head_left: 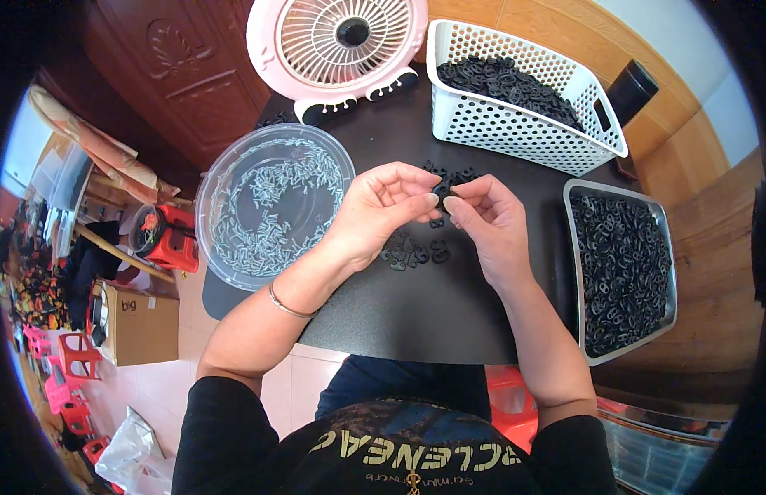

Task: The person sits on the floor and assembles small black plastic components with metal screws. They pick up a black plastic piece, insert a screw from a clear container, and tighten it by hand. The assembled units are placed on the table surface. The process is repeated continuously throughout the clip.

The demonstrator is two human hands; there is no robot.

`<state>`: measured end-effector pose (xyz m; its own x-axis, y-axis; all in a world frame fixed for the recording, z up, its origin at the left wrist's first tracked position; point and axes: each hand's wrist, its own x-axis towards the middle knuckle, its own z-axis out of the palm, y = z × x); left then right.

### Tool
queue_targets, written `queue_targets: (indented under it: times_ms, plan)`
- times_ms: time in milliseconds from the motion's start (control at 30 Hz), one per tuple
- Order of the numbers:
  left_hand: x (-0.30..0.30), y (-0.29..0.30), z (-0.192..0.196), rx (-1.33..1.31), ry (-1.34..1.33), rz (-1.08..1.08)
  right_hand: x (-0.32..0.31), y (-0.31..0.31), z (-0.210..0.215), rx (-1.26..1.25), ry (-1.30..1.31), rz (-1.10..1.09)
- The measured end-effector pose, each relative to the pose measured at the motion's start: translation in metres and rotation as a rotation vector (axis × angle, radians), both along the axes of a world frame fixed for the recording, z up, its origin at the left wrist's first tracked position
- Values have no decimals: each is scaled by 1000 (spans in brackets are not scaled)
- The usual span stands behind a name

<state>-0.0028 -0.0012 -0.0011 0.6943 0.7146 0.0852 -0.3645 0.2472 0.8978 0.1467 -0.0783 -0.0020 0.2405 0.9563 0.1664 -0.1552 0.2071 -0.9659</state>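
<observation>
Head view: left hand (pixel 379 210) and right hand (pixel 490 219) are both pinching one small black part (pixel 441 190) between fingertips, above the black surface (pixel 416 313). Loose black parts (pixel 412 252) are lying at 6 o'clock beneath the hands. Clear bowl of screws (pixel 272 202) is sitting at 9 o'clock, metal tray (pixel 622 268) at 3 o'clock.

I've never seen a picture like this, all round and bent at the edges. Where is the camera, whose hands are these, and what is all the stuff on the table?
The camera sits on a person's head and looks down, so its wide lens bends the edges. The left hand and right hand together pinch a small black plastic part. More such loose parts lie on the dark table. Around them are a clear round bowl of small metal pins, a white perforated basket and a metal tray, both holding black parts, and a pink fan.
</observation>
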Motion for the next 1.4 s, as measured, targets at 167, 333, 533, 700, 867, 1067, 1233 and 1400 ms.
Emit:
queue_targets:
  times_ms: [167, 333, 533, 700, 867, 1067, 1233, 1400]
  plan:
    - [0, 1, 2, 9, 7, -14, -2, -1, 2, -5, 3, -15]
    - [-1, 1, 1, 26, 24, -23, -2, -1, -1, 18, 20, -5]
    - [-1, 0, 2, 56, 40, -12, -3, -1, -2, 10, 28, -1]
    - [-2, 0, 4, 34, 50, -26, -2, -1, -2, 18, 19, 1]
    - [-4, -1, 6, -163, 13, -52, -6, 0, 5, 75, -89, 3]
    - [-6, 5, 5, -211, -20, -147, -4, 1, 1, 175, -422, -1]
    - [-8, 6, 6, -214, 33, -179, -4, -1, 2, 145, -492, -37]
    - [-11, 7, 9, -177, 68, -201, -4, -2, -1, 131, -515, -73]
